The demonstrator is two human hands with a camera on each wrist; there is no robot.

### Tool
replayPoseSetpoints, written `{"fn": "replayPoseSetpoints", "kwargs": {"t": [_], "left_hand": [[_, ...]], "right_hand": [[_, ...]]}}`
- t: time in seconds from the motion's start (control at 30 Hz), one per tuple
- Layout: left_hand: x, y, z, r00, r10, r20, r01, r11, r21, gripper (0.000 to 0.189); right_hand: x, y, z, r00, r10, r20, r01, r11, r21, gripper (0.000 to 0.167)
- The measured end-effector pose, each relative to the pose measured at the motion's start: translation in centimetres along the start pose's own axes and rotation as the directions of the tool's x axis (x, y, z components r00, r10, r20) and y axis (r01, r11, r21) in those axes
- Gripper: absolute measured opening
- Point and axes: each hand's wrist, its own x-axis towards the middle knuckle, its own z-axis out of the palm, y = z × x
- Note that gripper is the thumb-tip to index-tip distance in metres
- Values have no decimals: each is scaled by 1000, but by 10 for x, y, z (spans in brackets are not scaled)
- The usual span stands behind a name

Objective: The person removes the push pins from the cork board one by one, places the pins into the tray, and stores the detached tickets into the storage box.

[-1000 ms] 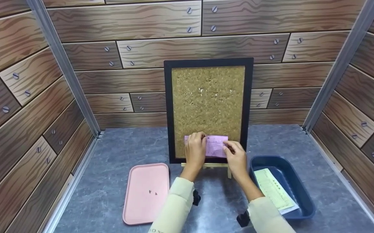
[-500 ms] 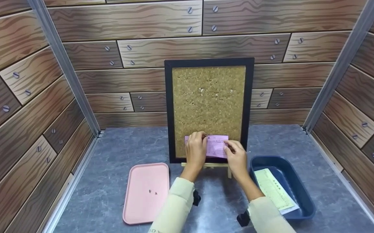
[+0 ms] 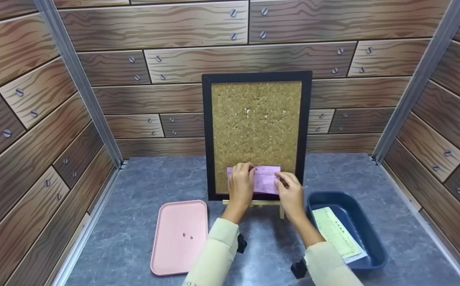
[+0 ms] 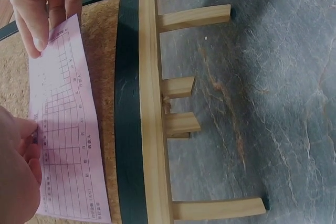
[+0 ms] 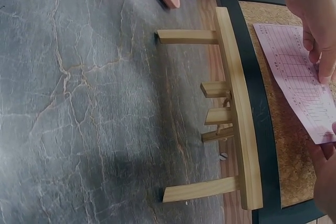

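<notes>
A pink printed receipt slip (image 3: 265,180) lies against the lower part of a black-framed corkboard (image 3: 255,131). My left hand (image 3: 241,184) is at the slip's upper middle, its fingers curled and pinching a small dark pin (image 4: 34,136), mostly hidden by the fingers. My right hand (image 3: 291,194) pinches the slip's right edge between thumb and fingers. In the right wrist view the slip (image 5: 294,77) stands slightly away from the cork on the right hand's side. The left hand covers part of the slip's left side in the head view.
The board stands on a wooden easel (image 5: 236,114). To the left, a pink tray (image 3: 178,254) holds two small dark bits (image 3: 187,236). At right, a dark blue bin (image 3: 373,238) contains pale green slips (image 3: 337,232) over white paper. Wood-patterned walls surround the grey table.
Both hands stay nearly in place at the slip. The left fingertips shift slightly, and the dark tip seen between them earlier is less visible now.
</notes>
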Motion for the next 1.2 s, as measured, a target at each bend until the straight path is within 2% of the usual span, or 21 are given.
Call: {"fn": "replayPoseSetpoints", "kwargs": {"t": [0.2,0.37,0.6,0.87,0.97,1.03,1.2], "left_hand": [[0,0,-2,1000,-24,17,24,1000,-3,6],[1,0,-2,1000,-4,13,4,1000,10,11],[0,-1,-1,1000,6,17,-7,1000,8,8],[0,-1,-1,1000,12,11,-12,1000,-5,9],[1,0,-2,1000,15,11,-15,1000,1,11],[1,0,-1,1000,16,14,-16,1000,11,11],[-2,-1,0,1000,10,24,-11,1000,25,8]], "right_hand": [[0,-1,0,1000,-4,1,4,1000,-2,22],[1,-2,0,1000,-15,5,15,1000,-2,22],[1,1,1,1000,-16,4,16,1000,-1,22],[1,34,4,1000,-14,-10,14,1000,4,23],[1,37,4,1000,-5,-6,5,1000,6,22],[1,38,5,1000,-1,-6,1,1000,10,22],[0,10,1,1000,-7,-1,7,1000,10,22]]}}
